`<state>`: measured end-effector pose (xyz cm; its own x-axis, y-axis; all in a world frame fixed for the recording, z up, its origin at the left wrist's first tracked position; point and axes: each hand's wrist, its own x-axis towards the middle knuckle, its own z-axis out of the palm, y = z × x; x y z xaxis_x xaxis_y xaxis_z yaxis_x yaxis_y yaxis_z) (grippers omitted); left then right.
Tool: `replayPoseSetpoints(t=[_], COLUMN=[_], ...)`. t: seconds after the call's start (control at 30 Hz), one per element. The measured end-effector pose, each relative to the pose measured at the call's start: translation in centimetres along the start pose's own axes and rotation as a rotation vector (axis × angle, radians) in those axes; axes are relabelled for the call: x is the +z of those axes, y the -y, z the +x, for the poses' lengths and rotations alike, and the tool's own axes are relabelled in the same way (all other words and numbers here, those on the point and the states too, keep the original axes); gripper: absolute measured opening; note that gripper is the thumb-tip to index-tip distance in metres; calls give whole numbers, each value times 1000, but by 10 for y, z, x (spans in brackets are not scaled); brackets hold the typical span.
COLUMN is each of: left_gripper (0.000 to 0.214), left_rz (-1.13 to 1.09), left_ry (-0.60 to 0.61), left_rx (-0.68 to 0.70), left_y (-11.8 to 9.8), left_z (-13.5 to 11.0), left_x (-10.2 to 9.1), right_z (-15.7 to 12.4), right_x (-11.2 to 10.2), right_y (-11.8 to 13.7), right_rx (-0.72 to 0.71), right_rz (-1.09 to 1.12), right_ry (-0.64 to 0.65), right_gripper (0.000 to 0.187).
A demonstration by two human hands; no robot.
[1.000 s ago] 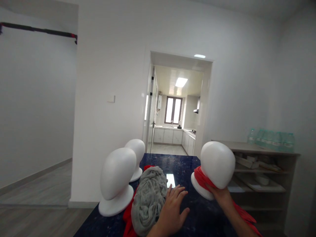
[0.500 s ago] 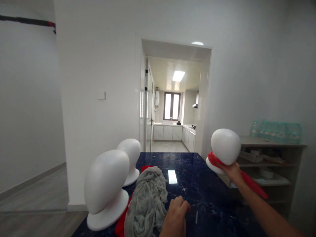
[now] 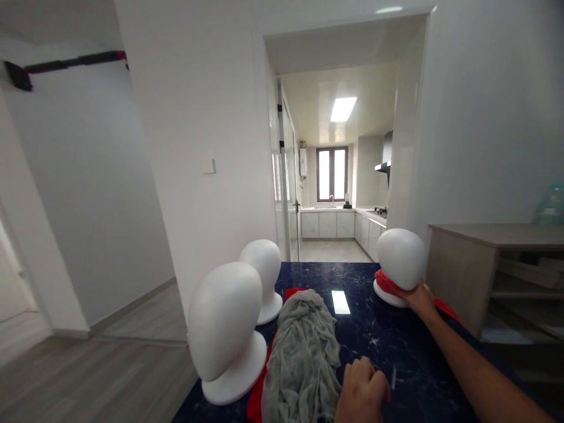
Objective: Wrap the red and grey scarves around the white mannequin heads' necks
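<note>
My right hand (image 3: 418,296) reaches far across the dark marble table (image 3: 374,346) and grips the neck of a white mannequin head (image 3: 400,258) wrapped in a red scarf (image 3: 385,284). That head's base rests on the table's far right corner. The scarf's tail hangs under my forearm. My left hand (image 3: 363,392) lies near the front edge with fingers curled, beside a crumpled grey scarf (image 3: 304,352). The grey scarf is heaped over a red cloth (image 3: 256,399). Two bare white mannequin heads stand on the left, a near one (image 3: 224,329) and a far one (image 3: 263,276).
A wooden shelf unit (image 3: 497,270) stands right of the table, with a pale green bottle (image 3: 553,205) on top. Beyond the table an open doorway leads into a kitchen (image 3: 337,223). A white wall and grey floor lie to the left.
My right hand carried the scarfed head away from me and set it down on the table's far right corner. My left hand curled and drew back. The camera shifted right.
</note>
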<state>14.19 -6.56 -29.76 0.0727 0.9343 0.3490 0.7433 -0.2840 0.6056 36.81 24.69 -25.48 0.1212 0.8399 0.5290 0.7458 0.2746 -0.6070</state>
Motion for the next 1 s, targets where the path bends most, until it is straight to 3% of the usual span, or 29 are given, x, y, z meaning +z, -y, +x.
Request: replayPoseSetpoints(t=[0.13, 0.27, 0.43, 0.57, 0.77, 0.87, 0.93, 1.0], left_gripper=[26, 31, 46, 46, 33, 33, 28, 17], left_rz=[-27, -39, -118, -125, -134, -153, -136, -54], left_ry=[5, -29, -69, -118, -137, -141, -129, -72], left_rx=[-61, -136, -5, 35, 20, 27, -44, -165], left_y=[-1, -11, -15, -15, -42, -58, -50, -18], left_z=[3, 3, -5, -9, -18, -32, -52, -80], left_x=[4, -2, -17, -27, -50, -70, -92, -124], right_z=[2, 0, -22, -69, -171, -211, -225, -230], right_x=[11, 8, -17, -37, -45, -53, -62, -72], right_y=[-10, -5, 3, 4, 33, 51, 59, 66], right_rx=[27, 19, -14, 60, 79, -23, -57, -59], right_rz=[-79, -152, -281, -409, -262, -257, -310, -340], right_ry=[33, 93, 88, 80, 334, 245, 149, 106], right_gripper=[94, 90, 94, 90, 80, 70, 63, 58])
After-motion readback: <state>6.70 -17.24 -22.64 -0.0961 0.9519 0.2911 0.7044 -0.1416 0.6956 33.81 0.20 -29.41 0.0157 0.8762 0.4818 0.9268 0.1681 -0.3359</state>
